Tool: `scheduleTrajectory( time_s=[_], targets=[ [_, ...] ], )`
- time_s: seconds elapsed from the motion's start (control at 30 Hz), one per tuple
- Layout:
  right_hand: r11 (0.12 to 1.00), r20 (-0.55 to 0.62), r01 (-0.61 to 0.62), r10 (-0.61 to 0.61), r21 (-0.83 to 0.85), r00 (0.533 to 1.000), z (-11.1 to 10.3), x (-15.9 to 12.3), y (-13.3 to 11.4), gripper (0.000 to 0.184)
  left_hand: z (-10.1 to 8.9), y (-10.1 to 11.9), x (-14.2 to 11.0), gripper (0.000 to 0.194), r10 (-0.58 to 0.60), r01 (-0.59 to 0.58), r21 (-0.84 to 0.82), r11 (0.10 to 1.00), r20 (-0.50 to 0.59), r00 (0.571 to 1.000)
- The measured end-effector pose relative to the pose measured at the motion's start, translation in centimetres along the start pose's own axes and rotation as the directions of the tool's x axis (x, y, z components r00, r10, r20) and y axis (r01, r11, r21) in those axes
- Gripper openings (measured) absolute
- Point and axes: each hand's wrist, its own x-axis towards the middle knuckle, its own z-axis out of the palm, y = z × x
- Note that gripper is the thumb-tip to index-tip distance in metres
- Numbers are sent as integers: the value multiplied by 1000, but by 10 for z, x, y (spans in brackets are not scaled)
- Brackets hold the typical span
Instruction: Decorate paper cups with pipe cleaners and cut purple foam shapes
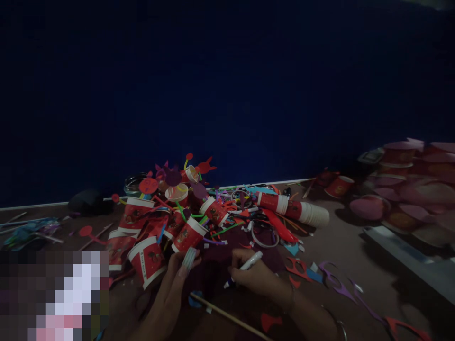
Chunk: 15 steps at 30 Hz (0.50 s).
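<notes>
My right hand [245, 270] is closed around a white marker pen [253, 260]. The pen slants, its dark blue end low over the dark tabletop and its white end pointing up and right. To the left, my left hand [172, 279] has its fingers closed on a small pale striped piece [189, 258], whose kind I cannot make out. A red paper cup [147, 260] lies tilted just left of that hand. Between my forearms a thin wooden stick [227, 315] crosses the table beside a blue scrap [195, 299].
Behind my hands is a heap of red paper cups [189, 235] with coloured paper and pipe cleaners. A stack of nested cups [313, 214] lies at its right. Cut-out paper frames [334, 279] are scattered at right, near a blurred pile of cups [401, 213]. A blue wall [227, 94] stands behind.
</notes>
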Motion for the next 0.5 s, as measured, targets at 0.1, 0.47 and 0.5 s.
scheduleTrajectory(
  time_s=[0.1,0.47,0.5],
  targets=[
    [1000,1,3,-3,-6,1000,0,-1,-2,13,0,-1,0,48,-23,22,-11,1000,-24,999],
    [997,-73,7,-12,-71,997,2,-1,-7,17,-1,3,-2,47,-46,44,-30,999,-75,996],
    [997,-80,9,-15,-77,997,3,-1,-7,17,-1,3,-2,48,-46,44,-32,999,-78,996]
  ],
)
